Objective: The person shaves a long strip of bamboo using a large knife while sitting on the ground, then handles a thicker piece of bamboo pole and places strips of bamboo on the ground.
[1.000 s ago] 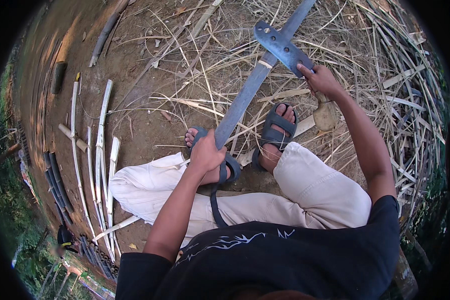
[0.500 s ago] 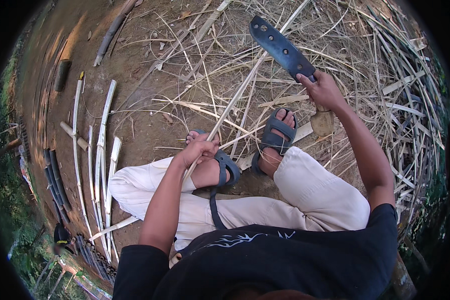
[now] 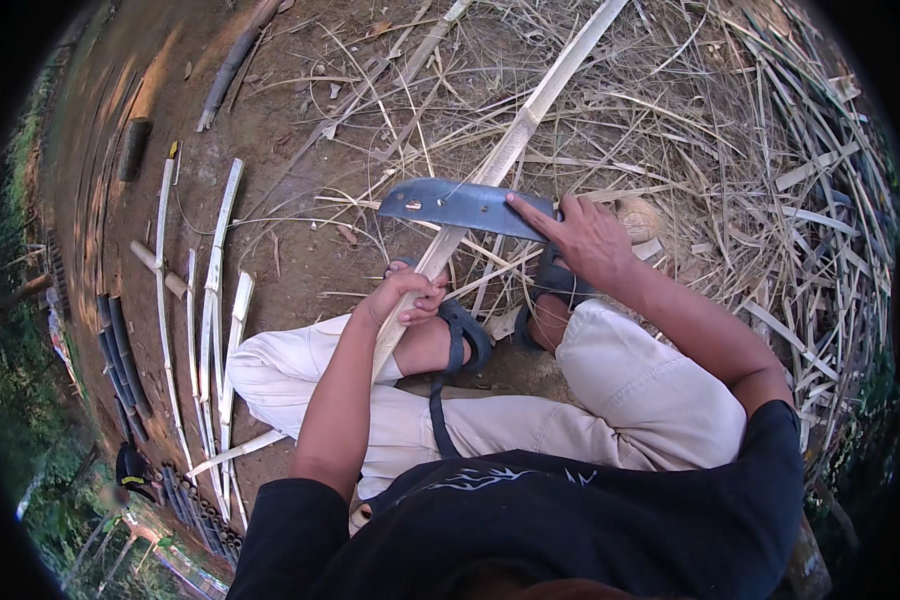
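Head view. The blade's handle is hidden under the right hand, and which edge is the cutting one cannot be made out. The lower end of the bamboo strip disappears behind the left hand and forearm; its upper end runs out of the frame at the top. The right foot is mostly covered by the right hand and knee; only part of its sandal shows.

The strip runs diagonally from the frame's centre to its upper right. The left hand's fingers are curled tightly around it, just below the blade. The blade lies crosswise over the strip at frame centre, touching it. The right hand closes on the blade's right end, index finger stretched flat along the metal, the other fingers folded around the hidden handle.

The left sandal sits just below the left hand. A dense litter of bamboo offcuts crowds the right and upper right. Split slats lie side by side at the left. Bare earth lies open in the upper left, between slats and strip.
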`<action>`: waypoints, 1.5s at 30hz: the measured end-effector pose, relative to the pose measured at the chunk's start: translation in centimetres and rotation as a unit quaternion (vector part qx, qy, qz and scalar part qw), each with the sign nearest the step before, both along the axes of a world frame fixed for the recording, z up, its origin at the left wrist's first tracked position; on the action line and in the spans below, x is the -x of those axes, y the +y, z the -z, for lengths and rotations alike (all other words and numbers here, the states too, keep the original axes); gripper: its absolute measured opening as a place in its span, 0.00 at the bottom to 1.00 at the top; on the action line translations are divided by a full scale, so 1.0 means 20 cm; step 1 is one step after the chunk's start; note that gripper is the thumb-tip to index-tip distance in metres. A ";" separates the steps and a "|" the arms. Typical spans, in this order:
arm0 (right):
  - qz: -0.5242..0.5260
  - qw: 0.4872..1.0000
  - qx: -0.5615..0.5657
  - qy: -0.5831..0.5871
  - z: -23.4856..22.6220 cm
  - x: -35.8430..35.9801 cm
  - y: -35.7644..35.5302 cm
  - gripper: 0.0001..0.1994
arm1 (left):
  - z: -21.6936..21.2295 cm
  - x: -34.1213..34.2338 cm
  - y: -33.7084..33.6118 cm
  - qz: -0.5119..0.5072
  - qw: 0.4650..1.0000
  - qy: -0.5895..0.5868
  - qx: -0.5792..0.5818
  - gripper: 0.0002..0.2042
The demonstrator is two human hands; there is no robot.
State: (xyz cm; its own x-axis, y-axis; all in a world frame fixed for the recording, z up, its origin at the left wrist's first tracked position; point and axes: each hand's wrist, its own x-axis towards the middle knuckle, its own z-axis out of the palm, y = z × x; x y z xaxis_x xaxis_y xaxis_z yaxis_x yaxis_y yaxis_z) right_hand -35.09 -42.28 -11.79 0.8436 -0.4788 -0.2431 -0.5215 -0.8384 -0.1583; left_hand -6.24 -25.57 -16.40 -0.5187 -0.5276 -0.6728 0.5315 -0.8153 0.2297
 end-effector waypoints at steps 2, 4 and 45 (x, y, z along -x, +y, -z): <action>0.072 0.997 0.020 -0.007 0.06 0.05 -0.15 0.42 | 0.01 -0.01 0.00 0.006 1.000 0.009 0.011 0.06; 0.094 0.995 0.014 0.010 0.13 0.10 -0.26 0.47 | 0.01 0.00 -0.03 0.009 1.000 0.010 0.012 0.06; 0.095 0.995 0.019 -0.009 0.25 0.17 -0.34 0.38 | 0.11 -0.03 -0.02 0.025 0.997 0.076 -0.018 0.06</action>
